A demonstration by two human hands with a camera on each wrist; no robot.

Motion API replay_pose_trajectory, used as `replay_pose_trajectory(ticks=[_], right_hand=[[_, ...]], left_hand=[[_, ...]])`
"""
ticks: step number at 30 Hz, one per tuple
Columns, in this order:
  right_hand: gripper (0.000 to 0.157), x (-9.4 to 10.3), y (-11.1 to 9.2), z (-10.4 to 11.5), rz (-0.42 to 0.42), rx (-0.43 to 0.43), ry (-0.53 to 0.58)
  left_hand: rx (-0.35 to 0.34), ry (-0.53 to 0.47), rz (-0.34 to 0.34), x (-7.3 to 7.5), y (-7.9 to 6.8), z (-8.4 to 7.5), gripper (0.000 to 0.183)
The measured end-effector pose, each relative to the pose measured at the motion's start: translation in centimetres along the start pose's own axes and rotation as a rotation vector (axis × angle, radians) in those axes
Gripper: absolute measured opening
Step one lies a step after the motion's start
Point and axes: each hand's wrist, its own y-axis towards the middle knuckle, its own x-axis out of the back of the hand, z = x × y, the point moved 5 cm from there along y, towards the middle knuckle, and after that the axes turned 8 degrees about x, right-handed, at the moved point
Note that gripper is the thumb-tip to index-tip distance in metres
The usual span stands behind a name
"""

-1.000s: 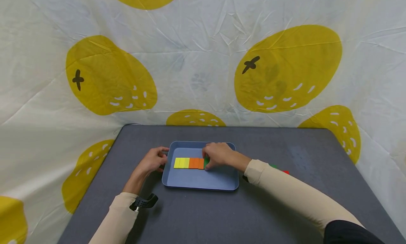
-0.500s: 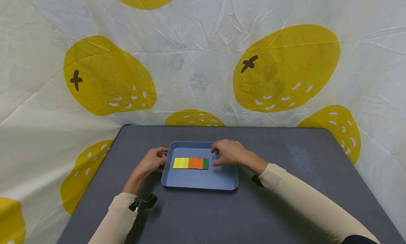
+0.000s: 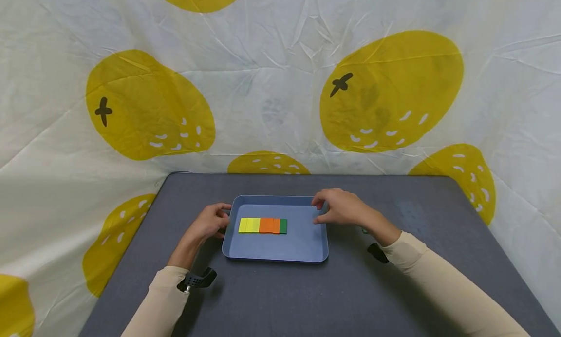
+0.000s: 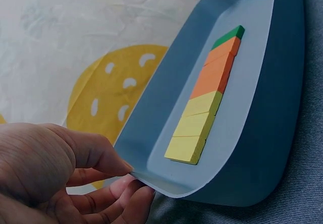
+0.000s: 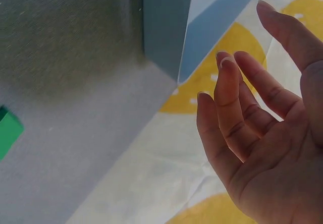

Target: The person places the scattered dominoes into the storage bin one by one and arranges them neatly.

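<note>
A shallow blue tray [image 3: 302, 247] lies on the table with a row of thin rectangular blocks in it. From left to right run yellow blocks [image 3: 249, 225], orange blocks [image 3: 269, 225] and one green block [image 3: 283, 226]. At the tray's left side is my left hand [image 3: 209, 221]; its fingertips touch the rim and outer wall, as the left wrist view shows. My right hand [image 3: 344, 206] hovers by the tray's right edge, fingers loosely bent and apart, holding nothing. In the right wrist view its palm [image 5: 282, 168] is bare.
Another green block [image 5: 9, 130] lies on the dark grey table [image 3: 271, 298] right of the tray, mostly hidden by the right forearm in the head view. A white cloth [image 3: 271, 113] with yellow fruit shapes hangs behind the table.
My right hand has let go of the green block at the row's right end and moved right, to the tray's right edge. The left hand stays at the tray's left side.
</note>
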Motion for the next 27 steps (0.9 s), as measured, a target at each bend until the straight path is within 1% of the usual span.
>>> replay_pose_trajectory(ticks=[6, 11, 17, 21, 27], right_hand=[[0.041, 0.7, -1.7, -1.3, -0.015, 0.011, 0.044], [0.04, 0.9, -2.9, -2.5, -0.013, -0.013, 0.043], [0.038, 1.1, -4.5, -4.0, -0.05, -0.043, 0.035], [0.038, 1.0, -5.6, -4.9, -0.06, -0.052, 0.039], [0.039, 0.3, -6.8, -6.7, -0.061, -0.078, 0.055]], left_hand=[[-0.008, -0.001, 0.001, 0.0, 0.0, 0.1, 0.051], [-0.016, 0.005, 0.002, 0.0, 0.0, 0.1, 0.051], [-0.019, 0.006, 0.002, -0.1, 0.0, 0.3, 0.052], [-0.019, 0.003, 0.003, -0.1, 0.1, 0.3, 0.051], [-0.025, 0.005, 0.007, 0.0, 0.0, 0.2, 0.052]])
